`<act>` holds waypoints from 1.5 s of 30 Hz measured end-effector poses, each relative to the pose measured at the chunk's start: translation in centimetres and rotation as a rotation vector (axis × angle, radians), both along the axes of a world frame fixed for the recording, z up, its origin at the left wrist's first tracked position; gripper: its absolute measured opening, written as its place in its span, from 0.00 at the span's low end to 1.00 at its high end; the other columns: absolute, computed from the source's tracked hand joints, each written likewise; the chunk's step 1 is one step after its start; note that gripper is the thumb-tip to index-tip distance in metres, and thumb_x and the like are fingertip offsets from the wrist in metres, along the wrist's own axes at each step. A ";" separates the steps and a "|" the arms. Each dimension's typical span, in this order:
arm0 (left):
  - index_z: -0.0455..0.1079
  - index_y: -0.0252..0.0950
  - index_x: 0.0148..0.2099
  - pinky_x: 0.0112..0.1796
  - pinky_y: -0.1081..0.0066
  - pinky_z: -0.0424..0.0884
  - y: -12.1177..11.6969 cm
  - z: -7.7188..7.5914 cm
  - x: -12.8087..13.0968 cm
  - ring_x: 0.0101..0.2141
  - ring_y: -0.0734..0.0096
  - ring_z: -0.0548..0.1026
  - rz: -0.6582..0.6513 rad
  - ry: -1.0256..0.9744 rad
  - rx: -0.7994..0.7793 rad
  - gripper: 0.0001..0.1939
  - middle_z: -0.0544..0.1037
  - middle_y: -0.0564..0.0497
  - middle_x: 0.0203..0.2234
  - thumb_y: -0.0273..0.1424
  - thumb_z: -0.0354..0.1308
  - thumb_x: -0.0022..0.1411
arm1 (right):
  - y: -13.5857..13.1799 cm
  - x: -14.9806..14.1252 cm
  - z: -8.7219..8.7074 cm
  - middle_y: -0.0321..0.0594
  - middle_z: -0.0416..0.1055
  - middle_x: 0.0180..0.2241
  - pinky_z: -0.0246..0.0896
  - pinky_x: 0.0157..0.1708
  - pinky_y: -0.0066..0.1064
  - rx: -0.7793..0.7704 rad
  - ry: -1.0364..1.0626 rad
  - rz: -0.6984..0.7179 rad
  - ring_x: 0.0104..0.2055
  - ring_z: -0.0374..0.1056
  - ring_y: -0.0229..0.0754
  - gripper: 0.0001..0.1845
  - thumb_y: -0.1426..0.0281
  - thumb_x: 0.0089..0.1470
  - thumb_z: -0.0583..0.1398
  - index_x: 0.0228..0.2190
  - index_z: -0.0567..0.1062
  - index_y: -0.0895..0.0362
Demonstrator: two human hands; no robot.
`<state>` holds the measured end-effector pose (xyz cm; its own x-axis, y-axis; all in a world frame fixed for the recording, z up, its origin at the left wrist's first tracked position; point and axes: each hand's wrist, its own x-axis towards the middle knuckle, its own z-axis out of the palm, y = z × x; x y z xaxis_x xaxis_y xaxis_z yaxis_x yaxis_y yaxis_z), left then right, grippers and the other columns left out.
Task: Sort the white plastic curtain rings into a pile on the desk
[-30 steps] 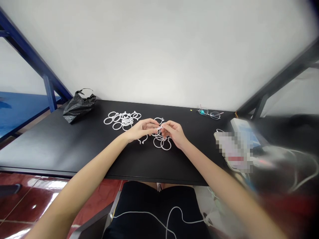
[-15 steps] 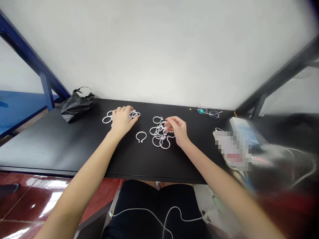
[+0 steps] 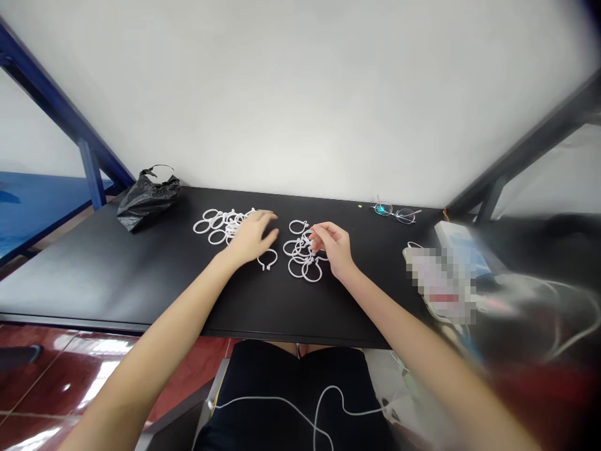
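Note:
Several white rings with small clasps lie as a left pile [image 3: 217, 237] on the black table [image 3: 263, 307]. My left hand [image 3: 251, 238] is over the right side of that pile, fingers apart, with nothing visible in them. Just below its thumb lies a single white ring [image 3: 275, 259] whose clasp is undone. A second pile of white rings [image 3: 305, 270] lies to the right. My right hand [image 3: 335, 244] is at that pile's right edge, thumb and fingers pinched together. Whatever is between its fingertips is too small to make out. One separate ring [image 3: 291, 230] lies just above this pile.
A crumpled black plastic bag [image 3: 148, 199] sits at the back left. Eyeglasses [image 3: 404, 217] lie near the wall at the back right. A white box [image 3: 462, 247], a blurred-out item [image 3: 439, 285] and cables are at the right. A white cable [image 3: 253, 398] crosses my lap.
My left hand has moved right from the left pile toward the single ring, uncovering more of that pile. My right hand has stayed nearly in place at the right pile.

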<state>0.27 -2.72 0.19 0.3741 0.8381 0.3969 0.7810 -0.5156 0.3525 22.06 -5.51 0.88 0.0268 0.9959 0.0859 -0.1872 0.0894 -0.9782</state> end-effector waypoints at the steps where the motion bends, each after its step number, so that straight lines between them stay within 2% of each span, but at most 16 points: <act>1: 0.66 0.33 0.55 0.56 0.56 0.62 -0.2 -0.3 0.7 0.54 0.55 0.68 -0.115 -0.025 -0.043 0.18 0.71 0.39 0.54 0.35 0.50 0.66 | 0.0 0.0 0.0 0.34 0.72 0.22 0.61 0.18 0.26 -0.001 -0.001 0.002 0.19 0.64 0.32 0.13 0.59 0.46 0.66 0.25 0.75 0.56; 3: 0.66 0.34 0.56 0.56 0.57 0.63 -0.5 -0.8 1.9 0.54 0.57 0.69 -0.245 -0.051 -0.108 0.19 0.72 0.40 0.54 0.35 0.49 0.67 | -0.1 -0.2 -0.1 0.34 0.72 0.22 0.61 0.18 0.26 -0.002 -0.007 0.008 0.19 0.64 0.32 0.13 0.59 0.46 0.66 0.25 0.75 0.56; 5: 0.66 0.34 0.56 0.56 0.56 0.63 -0.7 -1.3 2.7 0.55 0.56 0.69 -0.277 -0.057 -0.127 0.18 0.72 0.41 0.54 0.34 0.48 0.67 | -0.2 -0.2 -0.1 0.34 0.72 0.23 0.61 0.18 0.26 -0.002 -0.014 0.014 0.19 0.64 0.32 0.13 0.59 0.46 0.66 0.25 0.75 0.56; 11: 0.68 0.31 0.54 0.55 0.56 0.65 -0.3 -1.5 2.1 0.53 0.56 0.69 -0.232 -0.008 -0.079 0.18 0.72 0.39 0.52 0.31 0.47 0.67 | -0.2 -0.3 0.1 0.34 0.72 0.22 0.60 0.18 0.25 -0.004 -0.005 0.011 0.19 0.64 0.32 0.14 0.58 0.45 0.66 0.25 0.75 0.56; 17: 0.73 0.33 0.46 0.49 0.59 0.70 0.1 -1.3 1.5 0.44 0.59 0.73 -0.158 -0.059 -0.078 0.15 0.75 0.42 0.41 0.28 0.46 0.66 | -0.2 -0.2 0.0 0.35 0.72 0.22 0.60 0.18 0.26 -0.010 -0.003 0.010 0.19 0.64 0.32 0.14 0.58 0.45 0.66 0.24 0.75 0.56; 27: 0.73 0.33 0.40 0.41 0.64 0.70 0.2 -1.2 1.4 0.35 0.64 0.73 -0.175 -0.098 -0.090 0.13 0.74 0.44 0.34 0.26 0.46 0.64 | -0.2 -0.2 0.1 0.34 0.72 0.22 0.60 0.18 0.25 -0.011 -0.006 -0.001 0.19 0.64 0.32 0.12 0.59 0.46 0.65 0.24 0.76 0.56; 35: 0.71 0.35 0.36 0.38 0.64 0.69 0.2 -1.2 1.0 0.33 0.65 0.71 -0.170 -0.096 -0.134 0.08 0.71 0.46 0.33 0.27 0.50 0.63 | -0.2 -0.2 0.0 0.34 0.72 0.22 0.60 0.18 0.26 -0.014 0.002 0.011 0.19 0.64 0.32 0.13 0.59 0.45 0.66 0.24 0.76 0.57; 40: 0.68 0.35 0.35 0.40 0.62 0.68 0.2 -1.4 1.1 0.35 0.62 0.70 -0.173 -0.078 -0.113 0.08 0.69 0.45 0.32 0.28 0.48 0.64 | -0.2 -0.2 0.0 0.35 0.72 0.22 0.60 0.18 0.25 -0.008 0.004 0.003 0.19 0.64 0.32 0.14 0.58 0.45 0.67 0.24 0.76 0.57; 45: 0.66 0.35 0.35 0.40 0.63 0.68 0.0 -1.1 1.2 0.35 0.64 0.69 -0.187 -0.159 -0.097 0.09 0.69 0.46 0.32 0.31 0.49 0.66 | -0.2 -0.2 -0.1 0.34 0.72 0.22 0.61 0.18 0.25 0.011 -0.001 0.001 0.19 0.64 0.32 0.13 0.59 0.45 0.66 0.25 0.76 0.57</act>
